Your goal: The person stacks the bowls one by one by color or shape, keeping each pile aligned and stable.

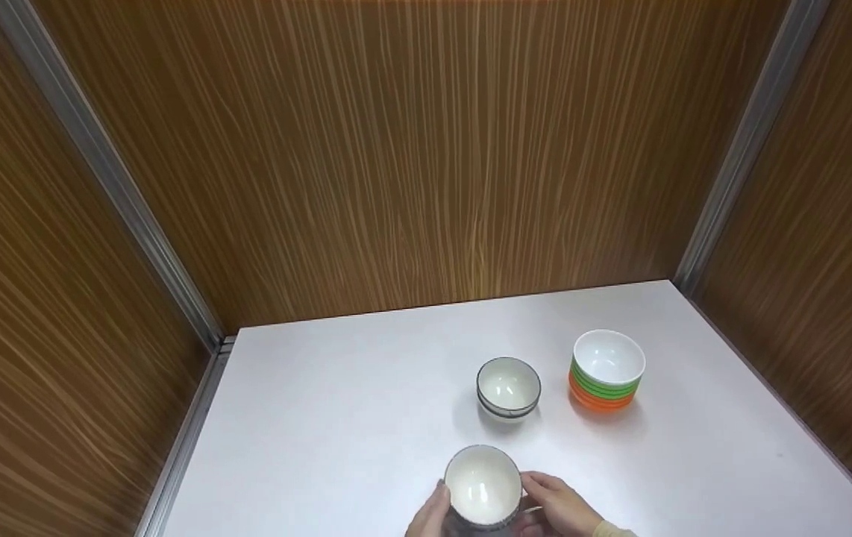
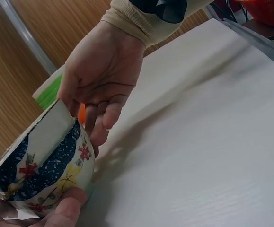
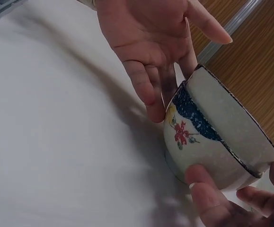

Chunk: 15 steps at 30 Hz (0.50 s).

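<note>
Two nested bowls (image 1: 483, 485), white inside with dark rims, sit between my hands near the table's front. Navy bands with red and yellow flowers decorate their outsides in the left wrist view. One bowl rises a little out of the other. My left hand (image 1: 427, 514) holds the left side, its fingertips low on the wall. From the right, my right hand (image 1: 564, 509) holds the pair with the thumb by the rim and fingers against the wall. The right wrist view shows the left thumb stretched out above the rim.
Farther back stands a stack of dark-rimmed white bowls (image 1: 508, 388). To its right is a taller stack of bowls (image 1: 608, 369), white, green and orange. The white table (image 1: 307, 418) is bordered by wood-grain panels (image 1: 396, 164) and metal rails (image 1: 195, 298).
</note>
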Each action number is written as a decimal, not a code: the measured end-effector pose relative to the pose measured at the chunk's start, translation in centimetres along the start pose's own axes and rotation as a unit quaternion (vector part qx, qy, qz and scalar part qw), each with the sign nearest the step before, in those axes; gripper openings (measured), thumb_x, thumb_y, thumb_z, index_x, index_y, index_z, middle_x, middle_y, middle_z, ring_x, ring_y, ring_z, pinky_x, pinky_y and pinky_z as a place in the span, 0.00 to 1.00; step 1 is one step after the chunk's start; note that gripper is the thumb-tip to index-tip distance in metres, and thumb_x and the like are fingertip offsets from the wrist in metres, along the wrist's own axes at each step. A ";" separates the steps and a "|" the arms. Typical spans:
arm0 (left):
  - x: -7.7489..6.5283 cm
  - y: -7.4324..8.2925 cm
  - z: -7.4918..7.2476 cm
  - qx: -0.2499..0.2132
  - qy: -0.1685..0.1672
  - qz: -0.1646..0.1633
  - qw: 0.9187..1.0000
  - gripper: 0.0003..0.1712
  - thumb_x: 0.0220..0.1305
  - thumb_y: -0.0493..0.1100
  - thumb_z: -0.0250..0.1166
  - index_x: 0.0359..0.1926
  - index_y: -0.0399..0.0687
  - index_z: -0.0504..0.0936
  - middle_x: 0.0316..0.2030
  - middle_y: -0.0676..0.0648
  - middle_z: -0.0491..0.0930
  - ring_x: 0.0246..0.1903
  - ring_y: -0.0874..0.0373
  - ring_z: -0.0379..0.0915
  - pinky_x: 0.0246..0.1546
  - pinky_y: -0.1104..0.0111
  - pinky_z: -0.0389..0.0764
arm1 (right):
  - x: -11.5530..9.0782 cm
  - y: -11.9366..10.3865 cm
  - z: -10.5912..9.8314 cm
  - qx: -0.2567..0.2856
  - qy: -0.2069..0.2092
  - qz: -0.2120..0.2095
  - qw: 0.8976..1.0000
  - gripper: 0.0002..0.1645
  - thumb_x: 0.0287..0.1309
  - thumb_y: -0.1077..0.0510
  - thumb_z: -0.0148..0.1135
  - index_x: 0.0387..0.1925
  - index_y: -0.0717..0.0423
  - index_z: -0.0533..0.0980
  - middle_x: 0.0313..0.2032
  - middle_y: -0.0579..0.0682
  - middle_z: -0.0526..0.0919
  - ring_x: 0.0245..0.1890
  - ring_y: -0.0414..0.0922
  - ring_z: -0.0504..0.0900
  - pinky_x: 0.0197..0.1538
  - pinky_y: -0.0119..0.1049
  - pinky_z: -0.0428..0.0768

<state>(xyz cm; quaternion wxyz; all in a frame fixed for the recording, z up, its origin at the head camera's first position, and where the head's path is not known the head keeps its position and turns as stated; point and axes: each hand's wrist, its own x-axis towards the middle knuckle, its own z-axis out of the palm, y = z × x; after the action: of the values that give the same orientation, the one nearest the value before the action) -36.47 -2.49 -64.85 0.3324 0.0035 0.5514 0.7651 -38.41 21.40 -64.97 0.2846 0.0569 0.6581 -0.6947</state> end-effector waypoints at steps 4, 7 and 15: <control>0.7 1.1 -0.5 0.063 0.055 -0.011 0.996 0.51 0.57 0.74 0.38 0.71 0.49 0.35 0.63 0.32 0.46 0.49 0.29 0.65 0.38 0.46 0.77 | 1.2 -0.4 0.6 -0.008 0.024 0.009 1.000 0.37 0.64 0.38 0.41 0.61 0.63 0.62 0.39 0.55 0.80 0.37 0.49 0.82 0.40 0.40 0.81; 1.2 1.9 -1.2 0.098 0.073 -0.019 0.992 0.52 0.55 0.75 0.37 0.71 0.51 0.36 0.65 0.33 0.47 0.53 0.27 0.60 0.40 0.42 0.75 | 2.2 -0.7 1.2 -0.006 0.042 0.003 0.999 0.37 0.64 0.39 0.43 0.62 0.63 0.62 0.39 0.55 0.79 0.36 0.48 0.82 0.39 0.40 0.81; 3.7 4.1 -3.4 0.155 0.104 0.016 0.982 0.47 0.59 0.72 0.32 0.71 0.52 0.39 0.68 0.39 0.47 0.62 0.40 0.54 0.48 0.50 0.74 | 4.8 -2.0 2.8 0.016 0.084 -0.031 0.996 0.30 0.67 0.50 0.43 0.63 0.67 0.59 0.40 0.57 0.78 0.33 0.49 0.81 0.37 0.41 0.82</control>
<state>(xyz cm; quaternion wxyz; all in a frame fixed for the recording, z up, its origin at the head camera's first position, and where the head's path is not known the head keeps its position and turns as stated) -42.67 -4.20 -64.07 0.2568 -0.0156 0.6948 0.6716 -42.48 17.20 -65.03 0.2061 0.0992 0.6696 -0.7067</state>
